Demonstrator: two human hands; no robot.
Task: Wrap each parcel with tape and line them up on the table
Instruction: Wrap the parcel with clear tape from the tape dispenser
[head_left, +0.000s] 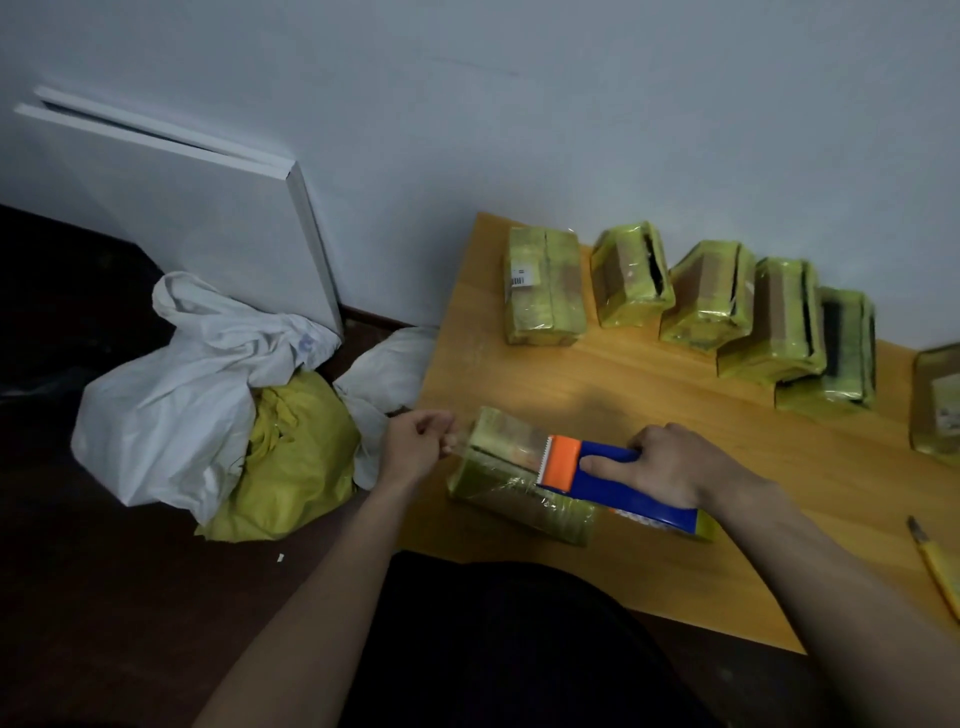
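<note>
Floor, left: white sacks (171, 374) over a yellow bag (296, 457), beside the bench (675, 571).

Left hand (413, 449) at the bench's left edge, its grip pinched on the free end of clear tape (511, 447).

Parcel in work (519, 493) lies just right of that hand, long axis running left-right between both hands; tape stretched along it.

Right hand (670, 467) wraps the blue-orange dispenser (597, 473) atop the parcel.

Likely next pull follows the long axis; left hand anchors.

Finished parcels (691, 306) lined along the wall.
</note>
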